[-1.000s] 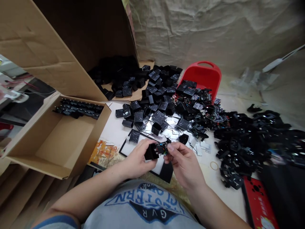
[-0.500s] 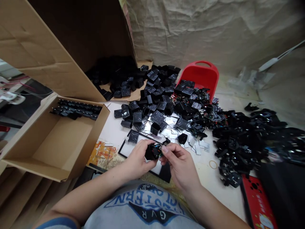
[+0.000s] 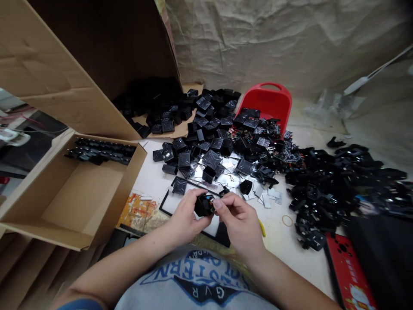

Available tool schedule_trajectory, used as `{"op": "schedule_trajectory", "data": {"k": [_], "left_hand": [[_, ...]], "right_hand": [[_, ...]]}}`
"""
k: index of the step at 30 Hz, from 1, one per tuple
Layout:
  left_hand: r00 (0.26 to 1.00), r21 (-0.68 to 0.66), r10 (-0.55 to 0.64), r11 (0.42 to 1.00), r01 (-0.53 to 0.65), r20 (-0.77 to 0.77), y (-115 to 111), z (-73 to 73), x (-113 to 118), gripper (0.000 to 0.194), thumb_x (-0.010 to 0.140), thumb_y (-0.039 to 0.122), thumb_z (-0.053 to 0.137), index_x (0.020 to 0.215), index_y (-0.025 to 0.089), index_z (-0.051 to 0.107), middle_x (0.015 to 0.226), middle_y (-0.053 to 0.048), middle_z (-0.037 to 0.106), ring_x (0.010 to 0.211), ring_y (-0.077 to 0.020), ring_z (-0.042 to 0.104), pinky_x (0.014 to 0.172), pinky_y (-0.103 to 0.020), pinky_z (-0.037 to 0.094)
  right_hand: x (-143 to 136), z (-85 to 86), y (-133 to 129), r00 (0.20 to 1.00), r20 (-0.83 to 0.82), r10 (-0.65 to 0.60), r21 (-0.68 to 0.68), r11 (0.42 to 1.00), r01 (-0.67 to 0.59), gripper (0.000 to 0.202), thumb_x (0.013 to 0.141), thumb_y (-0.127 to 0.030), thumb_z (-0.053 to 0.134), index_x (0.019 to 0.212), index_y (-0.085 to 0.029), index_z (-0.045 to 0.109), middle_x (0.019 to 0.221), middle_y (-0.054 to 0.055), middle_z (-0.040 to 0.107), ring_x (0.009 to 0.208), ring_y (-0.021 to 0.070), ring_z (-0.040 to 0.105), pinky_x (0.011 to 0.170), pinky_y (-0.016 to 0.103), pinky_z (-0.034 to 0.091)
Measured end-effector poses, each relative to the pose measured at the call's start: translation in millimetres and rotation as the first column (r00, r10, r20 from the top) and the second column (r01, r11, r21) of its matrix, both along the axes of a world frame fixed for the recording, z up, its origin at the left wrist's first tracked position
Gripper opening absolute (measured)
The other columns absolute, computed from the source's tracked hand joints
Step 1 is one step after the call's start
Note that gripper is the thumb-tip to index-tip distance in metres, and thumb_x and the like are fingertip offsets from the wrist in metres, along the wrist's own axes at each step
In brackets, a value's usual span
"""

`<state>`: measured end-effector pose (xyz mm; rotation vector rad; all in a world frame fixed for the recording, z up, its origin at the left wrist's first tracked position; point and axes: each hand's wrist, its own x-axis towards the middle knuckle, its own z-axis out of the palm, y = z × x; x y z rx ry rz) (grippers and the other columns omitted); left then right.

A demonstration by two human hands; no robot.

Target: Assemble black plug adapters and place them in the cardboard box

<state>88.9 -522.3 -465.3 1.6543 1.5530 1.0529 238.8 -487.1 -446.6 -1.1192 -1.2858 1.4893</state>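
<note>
Basically lower centre frame: left hand (image 3: 184,214) clamped round black plastic housing (image 3: 201,207); right hand (image 3: 241,219) at its opening, grip unclear.

I'm logging a black housing (image 3: 201,207) in the left hand (image 3: 184,216), blue and orange flecks inside. Heaped cases (image 3: 212,159): black, glossy streaks. Scoop (image 3: 270,101): solid red. Carton (image 3: 121,189): plain brown. Worktop (image 3: 290,258): off-white, orange-and-white blotched patch (image 3: 138,209) at left. Box (image 3: 346,258): red, black dots, white print (too small for me). Shirt (image 3: 161,297): pale grey, blue lettering, dark emblem (image 3: 206,290) with white letters.
</note>
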Motion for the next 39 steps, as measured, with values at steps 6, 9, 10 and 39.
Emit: {"op": "schedule_trajectory", "data": {"k": [6,9,10,39], "left_hand": [[0.998,0.128,-0.025,0.991,0.032,-0.060,0.1,-3.4,-2.2,0.049,0.073,0.010,0.059,0.119,0.020,0.045,0.103,-0.006,0.056,0.094,-0.0210,0.056,0.083,-0.036,0.048],[0.992,0.197,-0.079,0.975,0.097,-0.097,0.2,-2.8,-5.5,0.052,0.073,0.009,0.058,0.122,0.020,0.043,0.105,-0.007,0.056,0.096,-0.0219,0.055,0.084,-0.037,0.048],[0.989,0.215,-0.097,0.969,0.119,-0.113,-0.2,-2.1,-6.0,0.053,0.073,0.008,0.057,0.122,0.020,0.043,0.105,-0.007,0.056,0.096,-0.0222,0.054,0.084,-0.038,0.048],[0.623,-0.449,0.225,0.864,0.228,0.749,18.1,-6.2,-4.6,0.039,0.069,0.045,0.077,0.090,0.015,0.064,0.074,0.000,0.062,0.064,-0.0118,0.052,0.063,-0.025,0.037]], "right_hand": [[-1.2,-5.6,3.3,0.998,0.048,0.043,0.022,0.999,-0.044,0.025,0.085,-0.040,0.067,0.071,-0.020,0.063,0.071,-0.002,0.055,0.068,0.0132,0.051,0.064,0.026,0.042],[0.9,-9.0,5.5,0.985,-0.057,0.164,-0.150,0.974,-0.171,0.023,0.082,-0.043,0.070,0.093,-0.023,0.065,0.089,0.001,0.062,0.083,0.0162,0.058,0.074,0.029,0.047],[1.3,-10.6,4.2,0.970,-0.133,0.204,-0.235,0.944,-0.231,0.031,0.081,-0.044,0.071,0.105,-0.025,0.063,0.099,0.002,0.063,0.090,0.0179,0.060,0.077,0.031,0.049],[16.0,-23.2,23.6,0.927,-0.289,0.238,-0.258,0.913,-0.315,0.026,0.078,-0.029,0.070,0.101,-0.027,0.057,0.080,-0.003,0.061,0.067,0.0150,0.061,0.056,0.029,0.055]]}}
